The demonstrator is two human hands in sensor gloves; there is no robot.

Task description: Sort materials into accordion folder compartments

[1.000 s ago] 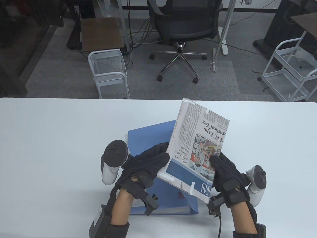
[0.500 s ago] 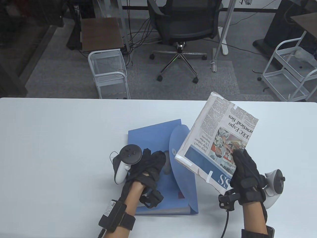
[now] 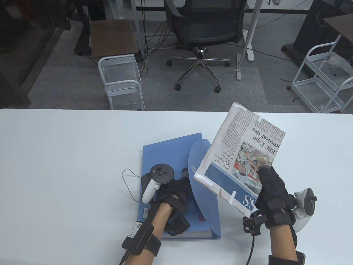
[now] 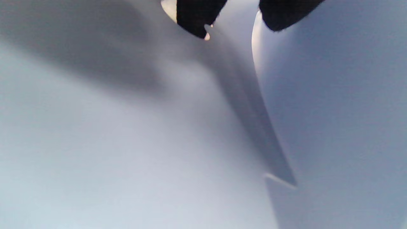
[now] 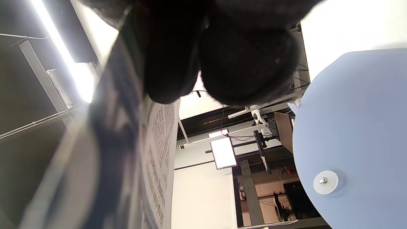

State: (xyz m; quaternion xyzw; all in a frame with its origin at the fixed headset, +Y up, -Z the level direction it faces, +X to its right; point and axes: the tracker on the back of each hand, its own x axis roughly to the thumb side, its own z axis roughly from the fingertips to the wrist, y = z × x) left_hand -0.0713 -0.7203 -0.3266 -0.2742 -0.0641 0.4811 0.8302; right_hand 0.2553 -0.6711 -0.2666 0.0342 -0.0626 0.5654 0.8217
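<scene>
A blue accordion folder lies flat on the white table, its rounded flap lifted open to the right. My left hand rests on the folder's front face next to the flap; its fingertips show at the top of the left wrist view over blue plastic. My right hand grips a folded, taped newspaper by its near right corner and holds it tilted above the table, right of the folder. The right wrist view shows the paper beside the flap with its snap.
A thin white cord loops on the table left of the folder. Beyond the table's far edge stand an office chair and white wire carts.
My left hand let go of the newspaper and came down onto the folder, sliding right toward the flap. My right hand swung the newspaper off the folder to the right, uncovering the open flap.
</scene>
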